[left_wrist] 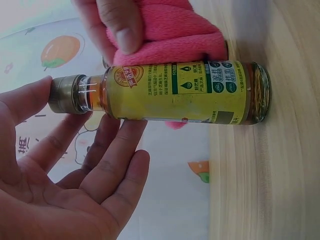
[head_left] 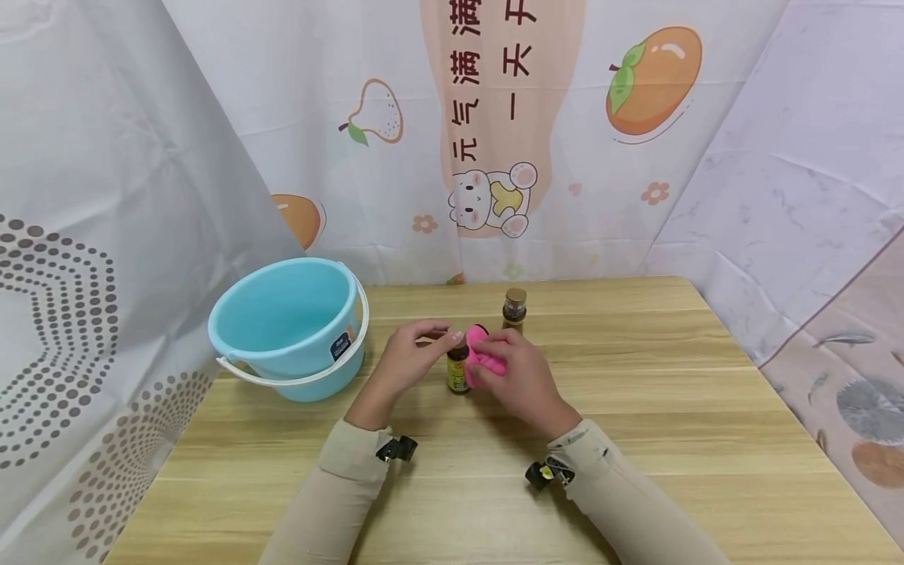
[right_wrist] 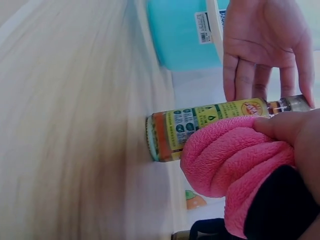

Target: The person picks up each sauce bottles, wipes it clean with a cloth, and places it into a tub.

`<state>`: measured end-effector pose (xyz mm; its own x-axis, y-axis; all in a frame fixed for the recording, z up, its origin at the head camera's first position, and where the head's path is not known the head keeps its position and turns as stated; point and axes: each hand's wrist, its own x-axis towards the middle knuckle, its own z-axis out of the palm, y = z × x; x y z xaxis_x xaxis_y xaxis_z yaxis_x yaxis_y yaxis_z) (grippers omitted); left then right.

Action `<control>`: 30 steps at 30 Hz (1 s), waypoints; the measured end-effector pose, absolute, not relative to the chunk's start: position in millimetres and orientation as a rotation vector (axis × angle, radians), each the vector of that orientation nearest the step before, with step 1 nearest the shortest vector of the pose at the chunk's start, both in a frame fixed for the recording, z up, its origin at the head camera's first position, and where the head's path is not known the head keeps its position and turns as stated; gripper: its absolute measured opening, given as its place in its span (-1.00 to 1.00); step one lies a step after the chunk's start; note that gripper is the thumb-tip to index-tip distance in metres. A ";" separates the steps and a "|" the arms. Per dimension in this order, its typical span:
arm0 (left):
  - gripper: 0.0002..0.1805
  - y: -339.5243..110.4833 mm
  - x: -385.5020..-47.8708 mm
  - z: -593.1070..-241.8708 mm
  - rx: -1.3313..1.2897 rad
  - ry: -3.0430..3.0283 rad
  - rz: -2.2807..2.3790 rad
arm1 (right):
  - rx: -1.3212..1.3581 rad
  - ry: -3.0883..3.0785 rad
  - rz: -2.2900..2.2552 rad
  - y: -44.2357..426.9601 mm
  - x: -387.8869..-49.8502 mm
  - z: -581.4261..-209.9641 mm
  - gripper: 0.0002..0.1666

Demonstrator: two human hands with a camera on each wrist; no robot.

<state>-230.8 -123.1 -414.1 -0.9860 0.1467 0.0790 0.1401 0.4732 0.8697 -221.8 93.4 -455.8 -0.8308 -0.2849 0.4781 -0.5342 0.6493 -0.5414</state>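
A glass bottle (left_wrist: 175, 95) with a yellow-green label and a metallic screw cap (left_wrist: 67, 94) stands upright on the table. My left hand (head_left: 412, 355) steadies it at the top: in the left wrist view the thumb touches the cap and the fingers lie behind the neck. Bunched in my right hand (head_left: 521, 378) is a fluffy pink cloth (right_wrist: 235, 155) with a black part (right_wrist: 280, 205). The cloth presses against the side of the bottle and hides some of its label. A second bottle (head_left: 515, 306), brown with a gold-brown cap, stands just behind my right hand, its lower part hidden.
A light blue bucket (head_left: 286, 353) with a white handle (head_left: 363, 314) stands at the table's left. Behind the wooden table (head_left: 636, 377) hangs a white curtain (head_left: 395, 180) with fruit prints. Wood surface extends to the right of my right hand.
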 end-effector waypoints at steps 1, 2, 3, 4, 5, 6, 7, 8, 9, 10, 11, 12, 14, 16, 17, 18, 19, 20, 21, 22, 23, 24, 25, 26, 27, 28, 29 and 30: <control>-0.54 -123.1 -230.8 -414.3 0.258 2.691 1.588 | 0.656 -2.502 0.992 93.2 -221.6 -454.9 -0.56; -0.54 -123.1 -230.7 -414.4 0.255 2.694 1.586 | 0.664 -2.483 0.994 93.1 -221.3 -454.0 -0.55; -0.54 -123.1 -230.6 -414.5 0.253 2.697 1.583 | 0.671 -2.465 0.996 92.9 -221.0 -452.9 -0.55; -0.53 -123.1 -230.5 -414.6 0.252 2.700 1.580 | 0.677 -2.450 0.998 92.8 -220.7 -452.0 -0.55; -0.53 -123.1 -230.3 -414.7 0.252 2.702 1.579 | 0.682 -2.440 1.001 92.6 -220.4 -451.1 -0.55; -0.54 -123.0 -230.2 -414.7 0.250 2.702 1.580 | 0.685 -2.433 1.004 92.5 -220.0 -450.3 -0.55; -0.55 -122.9 -230.2 -414.7 0.244 2.700 1.582 | 0.687 -2.428 1.008 92.4 -219.6 -449.7 -0.55; -0.56 -122.8 -230.3 -414.7 0.238 2.699 1.584 | 0.689 -2.427 1.011 92.3 -219.2 -449.3 -0.54; -0.56 -122.8 -230.5 -415.0 0.235 2.695 1.590 | 0.686 -2.433 1.010 92.3 -218.9 -448.7 -0.54; -0.58 -122.7 -230.5 -415.0 0.229 2.690 1.597 | 0.682 -2.442 1.008 92.4 -218.6 -448.4 -0.54; -0.58 -122.6 -230.7 -415.1 0.224 2.684 1.603 | 0.676 -2.454 1.006 92.4 -218.3 -448.1 -0.53; -0.57 -122.6 -230.6 -415.2 0.224 2.679 1.610 | 0.670 -2.468 1.004 92.5 -218.1 -448.0 -0.52; -0.56 -122.5 -230.5 -415.1 0.222 2.669 1.621 | 0.654 -2.503 1.003 92.6 -218.0 -448.4 -0.51; -0.56 -122.6 -230.4 -414.8 0.223 2.666 1.627 | 0.639 -2.537 1.005 92.6 -218.3 -449.2 -0.49; -0.56 -122.7 -230.4 -414.6 0.224 2.669 1.625 | 0.633 -2.549 1.009 92.5 -218.5 -449.9 -0.48; -0.57 -122.8 -230.3 -414.5 0.224 2.670 1.625 | 0.628 -2.562 1.010 92.4 -219.0 -450.8 -0.48; -0.59 -123.0 -230.5 -414.6 0.220 2.671 1.624 | 0.625 -2.573 1.013 92.2 -219.6 -451.9 -0.48; -0.59 -123.2 -230.3 -414.5 0.220 2.674 1.621 | 0.621 -2.583 1.016 92.0 -220.1 -453.1 -0.48; -0.60 -123.5 -230.1 -414.5 0.218 2.676 1.620 | 0.621 -2.591 1.018 91.8 -220.6 -454.3 -0.48; -0.61 -123.8 -230.0 -414.6 0.216 2.677 1.617 | 0.619 -2.600 1.019 91.7 -221.0 -455.5 -0.48; -0.61 -124.0 -230.0 -414.7 0.217 2.678 1.614 | 0.617 -2.609 1.022 91.5 -221.4 -456.7 -0.49; -0.61 -124.1 -230.0 -414.8 0.216 2.679 1.611 | 0.614 -2.619 1.026 91.4 -221.6 -457.9 -0.49; -0.61 -124.4 -230.1 -415.0 0.217 2.681 1.607 | 0.611 -2.627 1.030 91.4 -221.7 -458.9 -0.49; -0.60 -124.5 -230.0 -415.0 0.218 2.683 1.603 | 0.607 -2.636 1.033 91.5 -221.7 -459.8 -0.49; -0.60 -124.6 -230.5 -415.2 0.220 2.684 1.601 | 0.603 -2.645 1.034 91.7 -221.7 -460.7 -0.49; -0.59 -124.6 -230.7 -415.4 0.227 2.684 1.599 | 0.598 -2.653 1.035 91.8 -221.5 -461.2 -0.49; -0.58 -124.6 -231.0 -415.5 0.231 2.684 1.599 | 0.594 -2.660 1.038 92.0 -221.5 -461.9 -0.48; -0.58 -124.5 -231.4 -415.6 0.235 2.683 1.599 | 0.592 -2.666 1.037 92.2 -221.5 -462.5 -0.48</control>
<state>-231.4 -124.5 -415.6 -0.9887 0.1332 0.0690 0.1241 0.4676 0.8752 -221.5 92.2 -462.5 -0.8948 -0.2875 0.3416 -0.4428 0.6698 -0.5961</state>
